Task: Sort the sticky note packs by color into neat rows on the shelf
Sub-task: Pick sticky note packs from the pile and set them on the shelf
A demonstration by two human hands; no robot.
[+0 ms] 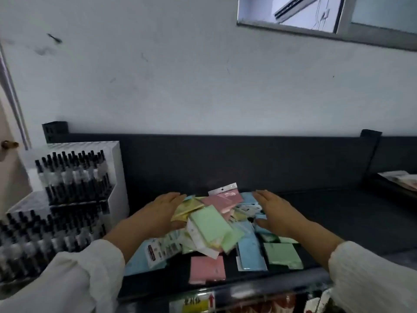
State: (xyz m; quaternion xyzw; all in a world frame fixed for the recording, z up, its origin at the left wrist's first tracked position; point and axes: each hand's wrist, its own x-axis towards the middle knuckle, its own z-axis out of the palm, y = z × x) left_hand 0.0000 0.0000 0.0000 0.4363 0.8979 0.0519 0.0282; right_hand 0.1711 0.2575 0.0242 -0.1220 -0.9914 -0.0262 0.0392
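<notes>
Left hand (161,210) and right hand (274,210), fingers straight, flank sticky note packs (212,224).

Pack pile (212,227) on shelf (338,213), between both hands; pen display (74,177) left

packs (211,225): glossy clear plastic wrap over pastel paper
shelf (327,213): dark matt metal
sleeves (372,274): white ribbed cloth
</notes>
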